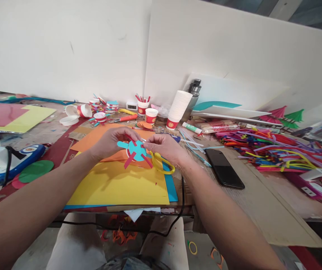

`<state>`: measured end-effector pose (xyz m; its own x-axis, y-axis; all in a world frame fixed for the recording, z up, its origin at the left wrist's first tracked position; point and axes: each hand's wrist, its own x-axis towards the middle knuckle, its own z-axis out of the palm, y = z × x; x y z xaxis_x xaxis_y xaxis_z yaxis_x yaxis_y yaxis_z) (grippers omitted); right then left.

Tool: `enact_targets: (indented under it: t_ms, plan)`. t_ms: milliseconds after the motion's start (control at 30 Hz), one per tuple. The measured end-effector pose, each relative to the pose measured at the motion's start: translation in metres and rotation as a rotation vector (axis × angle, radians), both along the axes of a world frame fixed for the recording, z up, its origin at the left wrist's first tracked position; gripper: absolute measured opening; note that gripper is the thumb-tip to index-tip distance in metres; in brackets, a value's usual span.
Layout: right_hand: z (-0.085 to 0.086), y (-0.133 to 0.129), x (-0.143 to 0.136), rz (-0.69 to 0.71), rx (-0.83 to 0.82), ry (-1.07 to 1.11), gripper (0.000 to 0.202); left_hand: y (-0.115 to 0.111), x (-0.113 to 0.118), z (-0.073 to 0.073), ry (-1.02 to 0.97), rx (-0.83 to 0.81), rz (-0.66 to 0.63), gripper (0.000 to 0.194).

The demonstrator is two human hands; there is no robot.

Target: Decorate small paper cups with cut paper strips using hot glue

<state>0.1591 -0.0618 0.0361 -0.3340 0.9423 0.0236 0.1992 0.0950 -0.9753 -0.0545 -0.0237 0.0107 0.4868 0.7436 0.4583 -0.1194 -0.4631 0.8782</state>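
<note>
A small paper craft (137, 150), a turquoise disc with red and turquoise strips sticking out, is held above the yellow sheets. My left hand (113, 140) is closed on its upper left side, fingers near a red strip. At the craft's upper right edge, the fingers of my right hand (162, 146) are pinched together. Just beneath that hand are the yellow handles of a pair of scissors (163, 167); whether the hand also grips them I cannot tell. Yellow paper (121, 185) and orange paper (92, 137) lie under both hands.
Behind stand a stack of paper cups (179, 107), a cup of red strips (143, 107) and several finished crafts (111, 106). A black phone (224, 168) and piled pipe cleaners (279, 150) lie right. At left are a blue-and-white power strip (23, 157) and green paper discs (35, 171).
</note>
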Motion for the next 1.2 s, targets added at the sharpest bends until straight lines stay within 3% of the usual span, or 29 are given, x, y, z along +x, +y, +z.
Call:
enact_targets:
  t_ms: [133,267,433,533,700,933,1200]
  plan:
    - [0.002,-0.002,0.0,-0.004,0.004,-0.016,0.031,0.0,-0.002,-0.001,0.023,-0.002,0.018,0.022]
    - [0.001,-0.001,0.003,-0.118,0.049,-0.021,0.033,0.001,0.0,0.0,0.006,-0.085,0.072,0.029]
    - [-0.006,0.008,0.009,-0.307,0.097,0.083,0.048,0.006,0.005,-0.001,-0.127,-0.297,0.177,0.033]
    - [-0.011,0.013,0.012,-0.346,0.127,0.061,0.055,0.01,0.006,-0.002,-0.174,-0.464,0.222,0.034]
    - [-0.017,0.016,0.011,-0.327,0.117,0.062,0.053,0.011,0.005,-0.003,-0.163,-0.579,0.259,0.038]
    - [-0.024,0.017,0.002,-0.233,0.076,0.175,0.053,0.01,0.01,-0.007,-0.087,-0.537,0.201,0.038]
    - [-0.034,0.021,-0.004,-0.147,0.06,0.122,0.046,0.006,0.014,-0.008,-0.049,-0.476,0.14,0.038]
